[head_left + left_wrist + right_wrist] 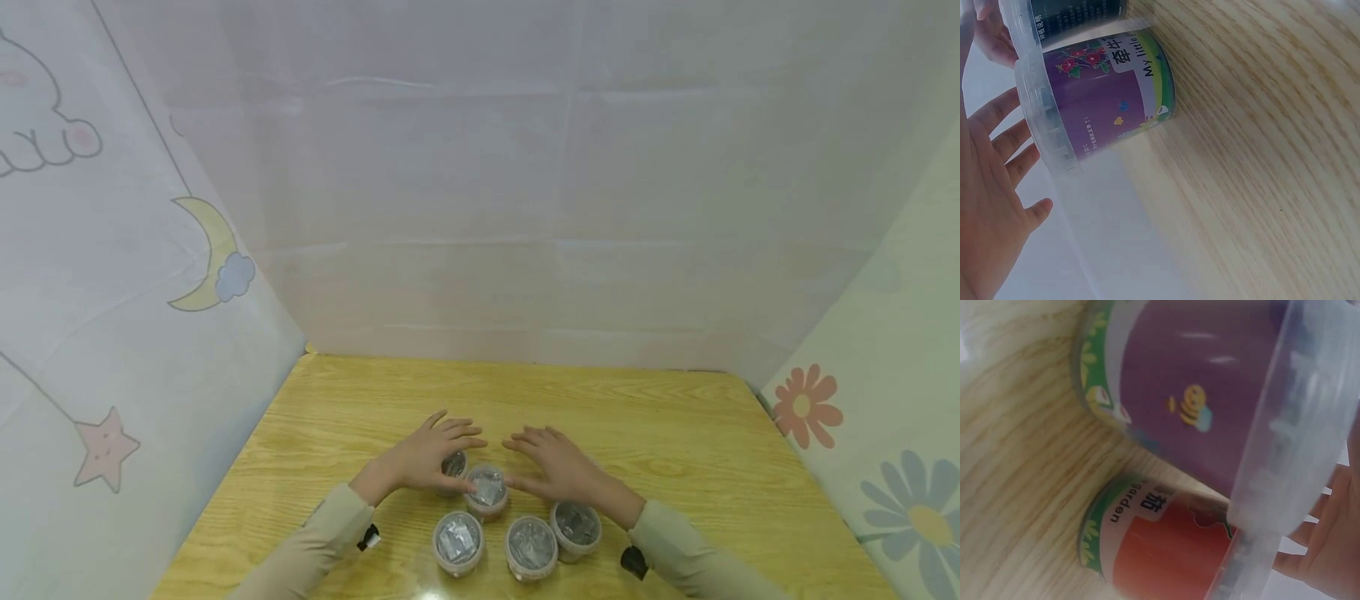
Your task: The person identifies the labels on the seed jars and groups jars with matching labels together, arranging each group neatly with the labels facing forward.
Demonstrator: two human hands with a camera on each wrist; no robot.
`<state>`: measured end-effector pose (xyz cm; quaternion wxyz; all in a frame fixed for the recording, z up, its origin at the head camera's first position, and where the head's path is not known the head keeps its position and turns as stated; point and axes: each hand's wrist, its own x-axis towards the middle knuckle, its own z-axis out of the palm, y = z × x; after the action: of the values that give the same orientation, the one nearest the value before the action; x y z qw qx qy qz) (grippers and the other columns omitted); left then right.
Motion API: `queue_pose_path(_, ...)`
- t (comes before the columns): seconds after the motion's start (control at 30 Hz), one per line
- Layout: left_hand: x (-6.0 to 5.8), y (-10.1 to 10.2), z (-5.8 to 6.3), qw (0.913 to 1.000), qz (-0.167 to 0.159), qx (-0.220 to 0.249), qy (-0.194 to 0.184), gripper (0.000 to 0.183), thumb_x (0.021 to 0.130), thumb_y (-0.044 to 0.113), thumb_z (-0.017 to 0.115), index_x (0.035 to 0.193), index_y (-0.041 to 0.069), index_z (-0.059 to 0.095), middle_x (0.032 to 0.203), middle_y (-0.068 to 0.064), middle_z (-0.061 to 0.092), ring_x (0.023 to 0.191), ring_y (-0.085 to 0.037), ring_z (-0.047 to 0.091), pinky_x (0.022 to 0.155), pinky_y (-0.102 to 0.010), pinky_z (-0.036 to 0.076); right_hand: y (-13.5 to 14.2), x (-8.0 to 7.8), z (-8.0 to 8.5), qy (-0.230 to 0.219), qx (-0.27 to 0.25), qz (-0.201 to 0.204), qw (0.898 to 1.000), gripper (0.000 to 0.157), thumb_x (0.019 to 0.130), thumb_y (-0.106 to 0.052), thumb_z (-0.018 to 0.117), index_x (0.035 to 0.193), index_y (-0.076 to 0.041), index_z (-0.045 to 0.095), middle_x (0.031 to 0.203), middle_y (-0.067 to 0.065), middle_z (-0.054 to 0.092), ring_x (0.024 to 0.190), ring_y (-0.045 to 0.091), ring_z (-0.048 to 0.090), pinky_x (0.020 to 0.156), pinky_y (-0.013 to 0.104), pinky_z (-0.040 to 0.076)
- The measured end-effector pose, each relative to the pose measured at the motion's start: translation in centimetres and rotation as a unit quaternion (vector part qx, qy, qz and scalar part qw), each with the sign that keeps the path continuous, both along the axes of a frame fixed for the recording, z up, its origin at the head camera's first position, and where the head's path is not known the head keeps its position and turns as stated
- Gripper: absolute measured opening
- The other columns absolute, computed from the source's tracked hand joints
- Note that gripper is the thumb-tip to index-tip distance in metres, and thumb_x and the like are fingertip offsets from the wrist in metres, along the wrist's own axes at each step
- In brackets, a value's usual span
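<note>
Several small plastic tubs with clear lids stand on the wooden table. My left hand (pixel 429 456) is spread over the back left, its palm above one tub (pixel 454 463) that it partly hides. Its thumb tip overlaps the lid of a tub (pixel 487 489) between the two hands. From the right, my right hand (pixel 561 468) reaches in with fingers extended, its thumb close to that same lid. Below its wrist is another tub (pixel 576 527). The left wrist view shows a purple-labelled tub (pixel 1107 94) beside the left hand's fingers. Neither hand grips anything.
Two more tubs, front left (pixel 457 542) and front middle (pixel 531 547), stand nearer me, with silvery packets under their lids. An orange-red labelled tub (pixel 1166 544) shows in the right wrist view. Printed sheets wall the table (pixel 637 400) at the back and sides.
</note>
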<state>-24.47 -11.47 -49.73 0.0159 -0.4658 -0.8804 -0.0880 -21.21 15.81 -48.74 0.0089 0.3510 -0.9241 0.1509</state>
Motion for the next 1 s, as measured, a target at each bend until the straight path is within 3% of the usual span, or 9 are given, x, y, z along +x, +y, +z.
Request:
queue_pose_path(0.43, 0.3, 0.0, -0.4, 0.9996, -0.001, 0.000, -0.029, 0.084, 0.078, 0.077, 0.041, 0.139, 0.020, 0.043, 0.146, -0.002, 0.038, 0.138, -0.025, 0.027, 0.111, -0.057, 0.013, -0.1, 0.1, -1.2, -0.005, 0.000, 0.035, 0.999, 0.061, 0.089, -0.056, 0.050, 0.133, -0.013, 0.051, 0.131, 0.007, 0.055, 0.126, 0.034, 0.044, 0.104, 0.061, 0.027)
queue_pose_path(1.0, 0.2, 0.1, -1.6, 0.9998, -0.014, -0.012, -0.007, 0.083, 0.078, 0.078, 0.040, 0.138, 0.021, 0.045, 0.143, -0.003, 0.042, 0.135, -0.025, 0.031, 0.110, -0.057, 0.019, -0.3, 0.4, -1.9, -0.020, 0.031, 0.045, 0.998, 0.065, 0.087, -0.066, 0.043, 0.132, -0.020, 0.052, 0.130, 0.002, 0.056, 0.126, 0.029, 0.045, 0.106, 0.058, 0.026)
